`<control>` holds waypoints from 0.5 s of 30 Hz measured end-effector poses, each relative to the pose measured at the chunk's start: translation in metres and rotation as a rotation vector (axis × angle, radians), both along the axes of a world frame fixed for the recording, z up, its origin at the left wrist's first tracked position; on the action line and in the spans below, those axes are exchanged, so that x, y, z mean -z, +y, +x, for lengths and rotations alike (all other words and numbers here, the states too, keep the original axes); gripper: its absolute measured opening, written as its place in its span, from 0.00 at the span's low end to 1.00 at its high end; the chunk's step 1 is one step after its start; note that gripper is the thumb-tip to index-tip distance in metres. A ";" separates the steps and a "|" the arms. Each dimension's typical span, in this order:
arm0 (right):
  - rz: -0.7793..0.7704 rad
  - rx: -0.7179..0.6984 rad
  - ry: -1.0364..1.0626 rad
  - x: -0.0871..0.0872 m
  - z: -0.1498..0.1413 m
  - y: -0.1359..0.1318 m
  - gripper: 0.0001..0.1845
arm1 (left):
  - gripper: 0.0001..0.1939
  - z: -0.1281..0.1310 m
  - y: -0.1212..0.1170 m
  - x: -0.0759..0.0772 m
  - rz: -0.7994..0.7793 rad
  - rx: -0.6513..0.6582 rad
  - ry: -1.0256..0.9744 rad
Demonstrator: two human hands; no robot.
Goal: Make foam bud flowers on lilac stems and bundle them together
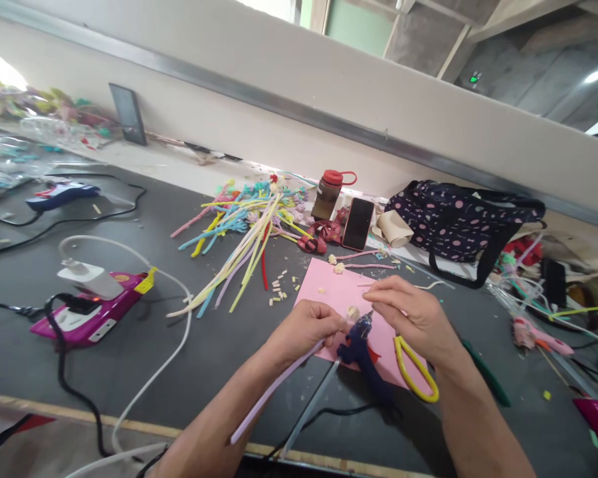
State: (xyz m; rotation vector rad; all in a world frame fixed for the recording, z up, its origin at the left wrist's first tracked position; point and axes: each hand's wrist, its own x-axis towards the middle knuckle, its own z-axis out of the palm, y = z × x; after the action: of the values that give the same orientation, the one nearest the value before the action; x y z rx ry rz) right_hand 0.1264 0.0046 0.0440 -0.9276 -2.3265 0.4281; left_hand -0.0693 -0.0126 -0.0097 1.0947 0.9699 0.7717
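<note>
My left hand (303, 328) is pinched shut around a lilac pipe cleaner (274, 393), whose long tail runs back toward the table's front edge. At its upper end, by my fingertips, is a small cream-coloured tuft (352, 313). A dark blue glue gun (363, 358) stands between my hands, nozzle up, with a clear glue stick (311, 406) sticking out behind. My right hand (412, 313) has its fingertips together just beside the nozzle; whatever they hold is too small to make out. Beneath lies a pink sheet (313, 282). A yellow looped handle (414, 372) shows under my right wrist.
Several coloured pipe cleaners (244, 252) lie in a heap ahead. Behind them stand a red-lidded bottle (327, 196), a phone (357, 224) and a patterned bag (443, 226). A magenta power strip (92, 318) with trailing cables sits left. A green handle (488, 375) lies right.
</note>
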 end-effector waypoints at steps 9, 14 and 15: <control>-0.150 0.153 0.108 0.008 -0.012 -0.002 0.15 | 0.13 0.001 -0.003 0.001 0.232 -0.185 0.101; -0.147 0.165 0.107 0.013 -0.017 -0.002 0.21 | 0.13 0.002 -0.004 0.003 0.386 -0.245 0.200; -0.149 0.161 0.105 0.014 -0.018 -0.002 0.21 | 0.13 0.003 -0.004 0.003 0.413 -0.256 0.223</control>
State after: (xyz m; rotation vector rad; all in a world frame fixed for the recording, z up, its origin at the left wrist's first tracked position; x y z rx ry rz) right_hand 0.1088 0.0029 0.0301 -1.1263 -2.1299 0.5747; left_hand -0.0667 -0.0168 -0.0125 1.4535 1.1862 1.1091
